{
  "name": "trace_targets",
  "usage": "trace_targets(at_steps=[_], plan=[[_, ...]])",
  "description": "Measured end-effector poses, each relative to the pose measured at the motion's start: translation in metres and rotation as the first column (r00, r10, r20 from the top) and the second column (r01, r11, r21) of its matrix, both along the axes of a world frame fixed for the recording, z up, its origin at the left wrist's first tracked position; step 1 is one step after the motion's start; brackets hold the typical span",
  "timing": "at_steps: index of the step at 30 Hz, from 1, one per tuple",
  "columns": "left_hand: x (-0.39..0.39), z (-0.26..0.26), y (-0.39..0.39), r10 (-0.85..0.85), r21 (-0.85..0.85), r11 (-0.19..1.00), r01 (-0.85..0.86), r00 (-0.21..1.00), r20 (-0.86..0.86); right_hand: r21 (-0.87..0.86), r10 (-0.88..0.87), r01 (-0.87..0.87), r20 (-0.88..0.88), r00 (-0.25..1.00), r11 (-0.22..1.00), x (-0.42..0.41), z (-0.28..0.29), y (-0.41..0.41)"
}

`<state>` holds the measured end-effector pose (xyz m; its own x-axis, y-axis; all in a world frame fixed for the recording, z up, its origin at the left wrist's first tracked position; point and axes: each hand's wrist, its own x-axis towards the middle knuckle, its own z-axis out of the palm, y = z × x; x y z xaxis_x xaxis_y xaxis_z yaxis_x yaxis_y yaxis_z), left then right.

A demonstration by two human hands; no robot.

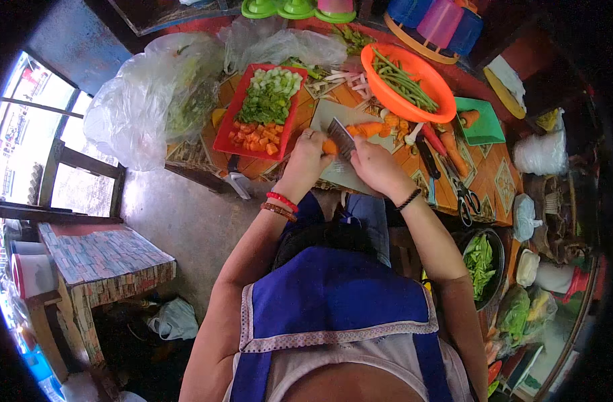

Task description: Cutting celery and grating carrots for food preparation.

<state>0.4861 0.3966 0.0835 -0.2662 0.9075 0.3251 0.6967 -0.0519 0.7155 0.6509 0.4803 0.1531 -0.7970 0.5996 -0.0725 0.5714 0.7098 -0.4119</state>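
Observation:
My left hand [306, 155] grips a piece of carrot [330, 147] at the left of a pale cutting board [330, 114]. In my right hand [379, 163] is a broad-bladed knife [341, 136], its blade beside the carrot piece; the fingers hide its handle. Peeled carrots [365, 129] lie on the board just beyond the blade. Left of the board, a red tray [225, 139] holds diced carrot [256, 137], chopped green leaves [266, 107] and pale green chopped pieces [276, 82].
An orange basin [439, 113] of green beans [407, 83] stands at the back right, near a green tray [487, 133]. A black-handled knife [428, 160] and scissors [467, 201] lie at right. Plastic bags [135, 100] crowd the left; a peeler-like tool [237, 182] overhangs the front edge.

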Motion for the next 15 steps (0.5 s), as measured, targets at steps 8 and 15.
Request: trace_targets(at_steps=[8,15], plan=[[0.001,0.011,0.000,-0.016,0.003,1.000,0.016,0.997,-0.074,-0.063,-0.003,0.004,0.016,1.000,0.998,0.002,0.000,0.006],[-0.012,0.051,0.048,0.108,0.295,0.946,-0.132,0.990,0.096,0.008,-0.008,0.007,0.139,0.990,1.000,-0.004,0.001,-0.002]])
